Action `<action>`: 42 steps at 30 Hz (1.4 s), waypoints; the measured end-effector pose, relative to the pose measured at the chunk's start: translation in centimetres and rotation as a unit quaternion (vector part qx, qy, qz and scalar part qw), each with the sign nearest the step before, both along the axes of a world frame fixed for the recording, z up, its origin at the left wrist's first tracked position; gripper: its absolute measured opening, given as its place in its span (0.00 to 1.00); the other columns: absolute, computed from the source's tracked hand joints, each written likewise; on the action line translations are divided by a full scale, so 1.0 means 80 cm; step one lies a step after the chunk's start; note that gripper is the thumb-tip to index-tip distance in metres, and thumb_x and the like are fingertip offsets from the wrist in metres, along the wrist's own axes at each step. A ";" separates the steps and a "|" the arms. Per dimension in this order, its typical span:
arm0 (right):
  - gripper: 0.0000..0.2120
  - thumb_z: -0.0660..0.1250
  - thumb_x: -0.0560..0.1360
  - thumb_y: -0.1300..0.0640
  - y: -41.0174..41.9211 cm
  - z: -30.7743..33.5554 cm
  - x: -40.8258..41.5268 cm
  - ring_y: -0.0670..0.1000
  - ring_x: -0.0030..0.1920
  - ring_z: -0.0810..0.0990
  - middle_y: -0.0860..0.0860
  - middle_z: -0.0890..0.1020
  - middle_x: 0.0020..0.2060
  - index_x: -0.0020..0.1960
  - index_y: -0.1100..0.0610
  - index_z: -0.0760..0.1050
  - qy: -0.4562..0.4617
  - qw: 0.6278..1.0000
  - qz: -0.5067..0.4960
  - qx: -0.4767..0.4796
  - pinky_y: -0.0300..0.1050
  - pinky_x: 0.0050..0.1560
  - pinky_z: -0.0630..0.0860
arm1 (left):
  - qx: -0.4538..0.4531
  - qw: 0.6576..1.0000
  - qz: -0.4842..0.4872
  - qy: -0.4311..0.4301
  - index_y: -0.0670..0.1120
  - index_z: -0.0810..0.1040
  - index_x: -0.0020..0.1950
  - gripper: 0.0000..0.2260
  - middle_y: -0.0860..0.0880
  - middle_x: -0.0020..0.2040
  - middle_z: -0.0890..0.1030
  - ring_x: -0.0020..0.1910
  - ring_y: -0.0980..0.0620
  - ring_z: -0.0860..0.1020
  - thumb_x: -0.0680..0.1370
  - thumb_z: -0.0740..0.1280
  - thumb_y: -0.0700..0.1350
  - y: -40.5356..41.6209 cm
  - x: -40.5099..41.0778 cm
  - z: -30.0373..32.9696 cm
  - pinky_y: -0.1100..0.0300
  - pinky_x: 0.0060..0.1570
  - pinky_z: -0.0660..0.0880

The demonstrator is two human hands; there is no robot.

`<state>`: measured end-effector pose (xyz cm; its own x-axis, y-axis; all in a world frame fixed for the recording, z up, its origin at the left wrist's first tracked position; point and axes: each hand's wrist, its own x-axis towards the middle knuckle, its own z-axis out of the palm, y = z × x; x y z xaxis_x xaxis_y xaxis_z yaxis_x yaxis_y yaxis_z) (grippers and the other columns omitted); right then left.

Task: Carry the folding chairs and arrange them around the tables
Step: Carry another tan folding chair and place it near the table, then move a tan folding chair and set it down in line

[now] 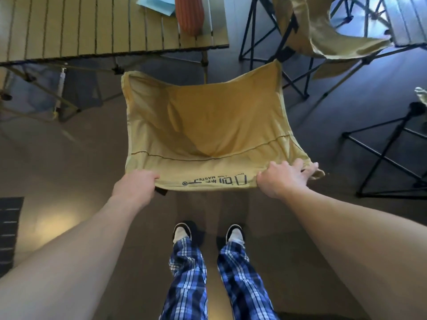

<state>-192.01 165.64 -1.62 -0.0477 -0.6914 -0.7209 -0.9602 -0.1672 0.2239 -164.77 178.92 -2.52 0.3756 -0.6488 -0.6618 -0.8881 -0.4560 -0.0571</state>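
Note:
A yellow fabric folding chair (208,125) stands unfolded in front of me, its seat facing the slatted tan table (80,26) at the upper left. My left hand (135,187) grips the left end of the chair's top back edge, fingers curled over the cloth. My right hand (283,179) holds the right end of that edge, thumb under and fingers spread over the fabric corner. A second yellow folding chair (323,31) with black legs stands at the upper right.
An orange ribbed object (189,12) and blue paper (157,3) lie on the table. A black folding frame (388,148) stands at the right. A dark mat (9,232) lies on the floor at the left. My feet (208,234) are just behind the chair.

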 end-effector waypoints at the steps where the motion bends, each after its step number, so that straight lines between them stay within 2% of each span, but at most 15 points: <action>1: 0.20 0.50 0.77 0.49 0.000 0.000 0.000 0.66 0.70 0.59 0.58 0.75 0.60 0.61 0.54 0.74 -0.009 1.000 -0.001 0.001 0.76 0.67 0.38 | 0.011 1.000 0.004 -0.006 0.55 0.76 0.64 0.21 0.46 0.56 0.77 0.51 0.41 0.76 0.76 0.57 0.36 0.000 -0.001 0.001 0.53 0.47 0.76; 4: 0.17 0.51 0.76 0.50 -0.003 0.000 -0.008 0.65 0.70 0.59 0.58 0.76 0.58 0.56 0.53 0.74 -0.039 0.999 -0.006 -0.001 0.75 0.67 0.38 | 0.036 0.999 0.009 -0.029 0.57 0.75 0.65 0.22 0.48 0.54 0.76 0.49 0.44 0.74 0.76 0.57 0.38 -0.008 -0.012 0.001 0.55 0.46 0.73; 7: 0.17 0.50 0.77 0.49 -0.003 0.001 -0.017 0.64 0.70 0.60 0.57 0.76 0.59 0.57 0.53 0.73 -0.056 0.998 0.008 -0.004 0.74 0.68 0.39 | 0.067 0.997 0.007 -0.029 0.56 0.75 0.64 0.20 0.48 0.55 0.77 0.51 0.45 0.75 0.76 0.57 0.40 -0.014 -0.018 -0.003 0.53 0.49 0.73; 10: 0.15 0.50 0.78 0.50 -0.003 0.000 -0.026 0.63 0.69 0.61 0.57 0.76 0.57 0.55 0.53 0.72 -0.076 0.997 0.020 -0.018 0.73 0.70 0.40 | 0.122 0.992 -0.019 -0.039 0.54 0.75 0.59 0.16 0.50 0.51 0.76 0.49 0.45 0.75 0.74 0.58 0.43 -0.023 -0.028 -0.001 0.50 0.51 0.71; 13: 0.10 0.52 0.77 0.51 -0.002 0.004 -0.034 0.62 0.68 0.64 0.57 0.76 0.58 0.51 0.53 0.69 -0.111 0.993 0.035 -0.027 0.70 0.72 0.42 | 0.147 0.987 -0.054 -0.031 0.52 0.75 0.55 0.11 0.49 0.51 0.75 0.49 0.45 0.75 0.74 0.60 0.47 -0.037 -0.044 0.009 0.44 0.55 0.71; 14: 0.09 0.53 0.77 0.51 -0.002 0.008 -0.037 0.62 0.67 0.65 0.57 0.76 0.59 0.50 0.53 0.69 -0.123 0.991 0.038 -0.033 0.68 0.73 0.45 | 0.143 0.987 -0.074 -0.017 0.52 0.75 0.55 0.11 0.48 0.53 0.76 0.50 0.45 0.75 0.75 0.62 0.50 -0.042 -0.051 0.014 0.46 0.55 0.73; 16: 0.08 0.53 0.78 0.50 -0.001 0.022 -0.042 0.61 0.65 0.68 0.57 0.77 0.58 0.50 0.53 0.68 -0.142 0.988 0.044 -0.045 0.63 0.73 0.53 | 0.136 0.984 -0.112 0.030 0.53 0.76 0.59 0.17 0.48 0.57 0.78 0.53 0.45 0.77 0.74 0.64 0.59 -0.055 -0.066 0.022 0.51 0.55 0.76; 18: 0.08 0.54 0.78 0.51 0.002 0.039 -0.046 0.61 0.61 0.72 0.56 0.79 0.55 0.48 0.54 0.69 -0.167 0.983 0.042 -0.059 0.56 0.66 0.64 | 0.133 0.980 -0.126 0.079 0.55 0.76 0.64 0.22 0.48 0.61 0.78 0.58 0.46 0.77 0.74 0.64 0.63 -0.071 -0.084 0.038 0.52 0.58 0.75; 21: 0.09 0.56 0.77 0.52 0.009 0.077 -0.057 0.60 0.54 0.76 0.54 0.79 0.51 0.49 0.55 0.72 -0.201 0.977 -0.021 -0.066 0.50 0.53 0.73 | 0.092 0.975 -0.155 0.127 0.54 0.76 0.65 0.20 0.49 0.62 0.78 0.58 0.47 0.76 0.77 0.63 0.61 -0.104 -0.113 0.077 0.52 0.60 0.75; 26: 0.15 0.56 0.79 0.48 0.022 0.180 -0.116 0.60 0.55 0.77 0.56 0.79 0.56 0.58 0.54 0.75 -0.211 0.956 -0.146 -0.144 0.51 0.55 0.75 | -0.037 0.959 -0.238 0.148 0.52 0.77 0.63 0.15 0.49 0.59 0.80 0.54 0.48 0.78 0.80 0.62 0.55 -0.173 -0.197 0.180 0.51 0.56 0.77; 31: 0.14 0.57 0.78 0.48 0.053 0.308 -0.217 0.60 0.55 0.78 0.57 0.78 0.57 0.56 0.55 0.74 -0.217 0.896 -0.297 -0.248 0.51 0.56 0.76 | -0.163 0.895 -0.357 0.212 0.51 0.80 0.57 0.12 0.48 0.55 0.82 0.55 0.45 0.79 0.79 0.62 0.53 -0.205 -0.353 0.319 0.52 0.55 0.77; 34: 0.17 0.57 0.77 0.46 0.104 0.383 -0.297 0.60 0.56 0.78 0.57 0.78 0.58 0.58 0.55 0.75 -0.204 0.842 -0.390 -0.312 0.51 0.55 0.75 | -0.174 0.833 -0.479 0.217 0.47 0.80 0.60 0.12 0.47 0.57 0.81 0.56 0.44 0.79 0.80 0.61 0.48 -0.175 -0.476 0.400 0.52 0.56 0.76; 37: 0.17 0.58 0.76 0.45 0.181 0.435 -0.385 0.60 0.57 0.79 0.57 0.79 0.57 0.58 0.53 0.76 -0.172 0.782 -0.462 -0.381 0.50 0.54 0.75 | -0.209 0.755 -0.553 0.285 0.44 0.81 0.59 0.13 0.46 0.55 0.82 0.55 0.45 0.79 0.81 0.60 0.46 -0.110 -0.598 0.464 0.52 0.56 0.76; 40: 0.18 0.60 0.76 0.43 0.285 0.468 -0.463 0.61 0.56 0.79 0.59 0.81 0.55 0.56 0.54 0.76 -0.125 0.734 -0.515 -0.425 0.50 0.52 0.75 | -0.199 0.687 -0.619 0.323 0.44 0.81 0.58 0.14 0.46 0.56 0.82 0.56 0.45 0.79 0.82 0.59 0.48 -0.021 -0.708 0.501 0.51 0.56 0.76; 42: 0.17 0.60 0.77 0.45 0.363 0.475 -0.509 0.62 0.55 0.80 0.60 0.81 0.54 0.54 0.56 0.76 -0.101 0.708 -0.544 -0.438 0.50 0.50 0.75 | -0.183 0.644 -0.662 0.337 0.51 0.81 0.55 0.11 0.49 0.58 0.81 0.57 0.46 0.79 0.81 0.60 0.48 0.042 -0.770 0.509 0.53 0.54 0.76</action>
<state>-232.74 194.69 36.39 -0.8533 -0.5107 -0.1051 -0.4414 0.8148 -0.3758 -226.35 182.31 38.21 -0.9598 -0.2635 -0.0965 -0.2786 0.8537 0.4400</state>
